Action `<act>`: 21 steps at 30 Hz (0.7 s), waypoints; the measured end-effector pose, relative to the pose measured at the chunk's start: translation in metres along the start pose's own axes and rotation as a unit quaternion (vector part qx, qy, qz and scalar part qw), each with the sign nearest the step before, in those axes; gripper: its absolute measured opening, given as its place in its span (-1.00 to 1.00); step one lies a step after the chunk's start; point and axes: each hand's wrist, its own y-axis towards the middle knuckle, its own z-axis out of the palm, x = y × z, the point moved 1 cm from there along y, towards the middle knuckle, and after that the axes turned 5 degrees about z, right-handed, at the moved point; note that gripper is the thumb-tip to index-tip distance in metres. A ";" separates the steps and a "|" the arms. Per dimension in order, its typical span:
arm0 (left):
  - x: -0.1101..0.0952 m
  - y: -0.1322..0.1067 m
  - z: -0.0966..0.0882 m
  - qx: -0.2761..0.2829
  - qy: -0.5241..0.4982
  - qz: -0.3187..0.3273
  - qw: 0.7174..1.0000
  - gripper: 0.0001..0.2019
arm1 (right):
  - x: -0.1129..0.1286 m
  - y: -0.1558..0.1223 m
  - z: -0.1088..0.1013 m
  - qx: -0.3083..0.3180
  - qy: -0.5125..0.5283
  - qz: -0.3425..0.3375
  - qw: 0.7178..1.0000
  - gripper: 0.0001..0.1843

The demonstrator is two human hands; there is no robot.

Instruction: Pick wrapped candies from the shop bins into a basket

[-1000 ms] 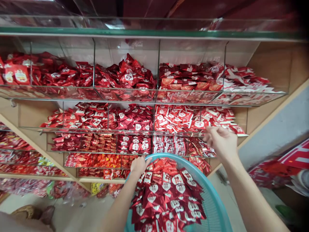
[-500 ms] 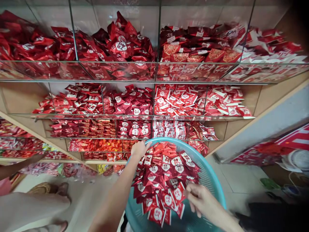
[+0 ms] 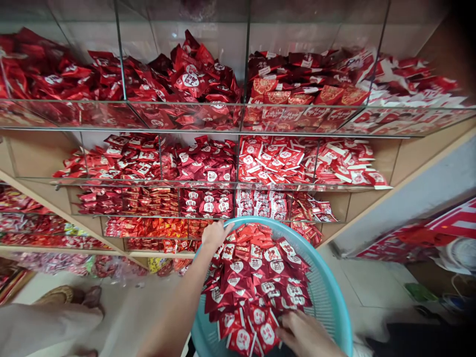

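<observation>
Red packets lie heaped in turquoise basket, toward its near edge. Heap could slide if basket tips, since only your left hand visibly grips it, at far-left edge. Your right hand, fingers partly curled, touches heap's near-right side; cannot tell whether it pinches packet. Stocked shelving stands beyond far edge.

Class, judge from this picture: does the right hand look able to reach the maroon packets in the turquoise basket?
Probably yes: the right hand is over the open turquoise basket, close to the maroon packets, with nothing visible in between.
</observation>
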 end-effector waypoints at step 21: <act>0.007 0.003 0.009 -0.041 -0.031 0.007 0.999 -0.28 | 0.018 0.110 -0.275 -0.398 0.369 -0.054 0.838 -0.74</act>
